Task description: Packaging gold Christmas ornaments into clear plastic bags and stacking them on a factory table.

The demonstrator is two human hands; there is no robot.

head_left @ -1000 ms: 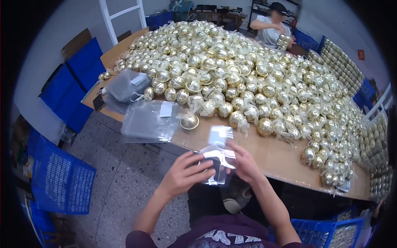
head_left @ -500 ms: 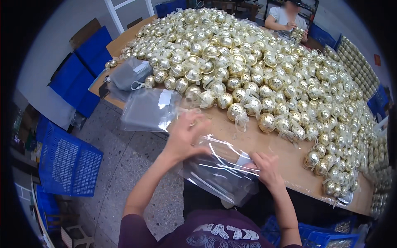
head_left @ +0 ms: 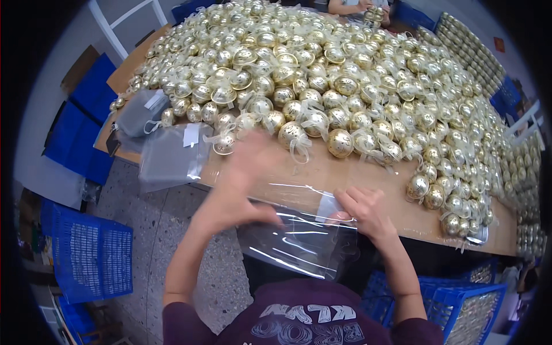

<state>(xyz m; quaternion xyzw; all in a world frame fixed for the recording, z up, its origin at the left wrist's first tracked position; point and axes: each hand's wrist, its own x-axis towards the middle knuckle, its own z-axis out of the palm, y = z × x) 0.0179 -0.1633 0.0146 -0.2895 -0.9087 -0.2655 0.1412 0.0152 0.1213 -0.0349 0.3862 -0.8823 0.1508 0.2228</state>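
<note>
My right hand (head_left: 363, 211) pinches a clear plastic bag (head_left: 290, 241) at its upper right corner, next to a white label (head_left: 328, 206) on the bag. The bag hangs over the front edge of the table, and bright reflections streak its surface. My left hand (head_left: 244, 178) is above the bag's upper left side, its thumb stretched toward the bag's top edge. Motion smears its other fingers, which point at the nearest gold ball ornaments (head_left: 292, 134) with pale ribbons. Whether those fingers hold anything is hidden by the blur.
A great heap of gold ornaments (head_left: 339, 142) covers most of the brown table (head_left: 391, 198). Stacks of clear bags (head_left: 172, 158) lie at its left edge. Blue crates (head_left: 92, 253) stand left and lower right. Across the table, a person (head_left: 351, 7) handles ornaments.
The view has shifted, so the heap sits higher and further left. My left hand has lifted slightly relative to the bag and blurred. My right hand keeps its grip on the bag.
</note>
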